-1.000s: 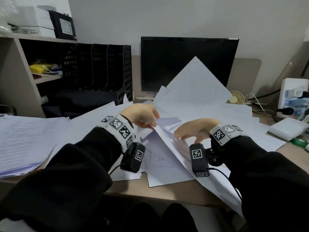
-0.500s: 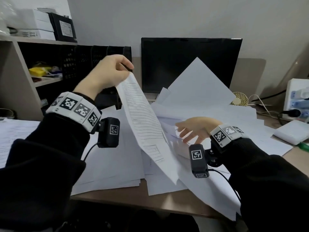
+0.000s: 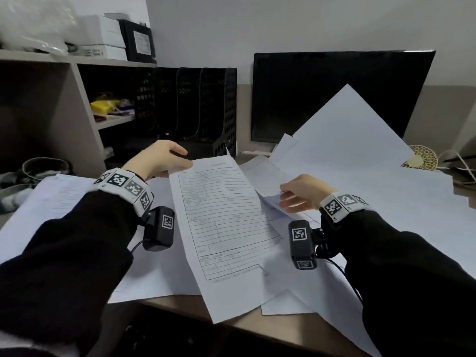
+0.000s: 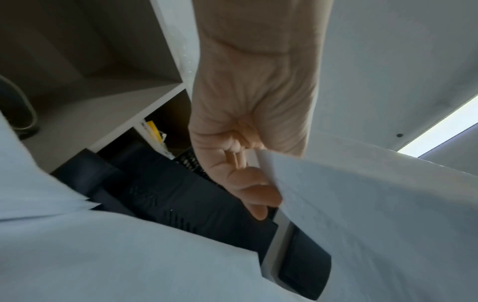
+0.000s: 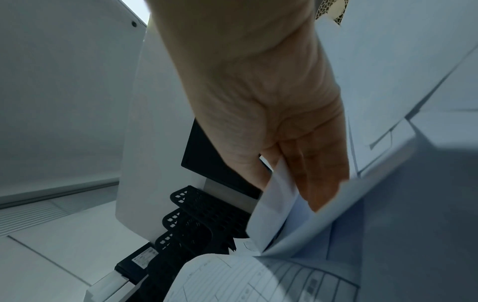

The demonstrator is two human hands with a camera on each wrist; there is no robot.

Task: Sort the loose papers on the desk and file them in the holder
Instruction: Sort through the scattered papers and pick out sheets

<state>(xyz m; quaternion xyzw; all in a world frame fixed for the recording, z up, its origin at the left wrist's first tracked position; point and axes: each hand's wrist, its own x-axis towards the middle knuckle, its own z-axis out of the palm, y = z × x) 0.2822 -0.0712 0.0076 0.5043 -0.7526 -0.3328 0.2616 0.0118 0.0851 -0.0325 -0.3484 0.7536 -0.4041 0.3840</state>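
Observation:
My left hand [image 3: 164, 161] pinches the top left corner of a printed form sheet [image 3: 226, 228], held face up over the desk's middle; the left wrist view shows its fingers [image 4: 248, 190] curled on the sheet's edge [image 4: 362, 204]. My right hand [image 3: 298, 194] pinches the edge of a smaller white sheet [image 3: 270, 199] in the loose pile [image 3: 373, 181]; in the right wrist view thumb and fingers [image 5: 315, 173] close on that sheet [image 5: 276, 200]. The black mesh file holder [image 3: 206, 109] stands at the back, left of the monitor, with its slots dark.
A black monitor [image 3: 334, 94] stands at the back with a large sheet leaning on it. A second paper stack [image 3: 46, 202] lies at the left. Shelves [image 3: 77, 99] with boxes rise at the far left. A round gold mesh object [image 3: 422, 158] and cables sit at the right.
My left hand lifted the form sheet from the pile, swung it up, then lowered it flat over the desk's middle. My right hand moved up and took hold of a smaller sheet.

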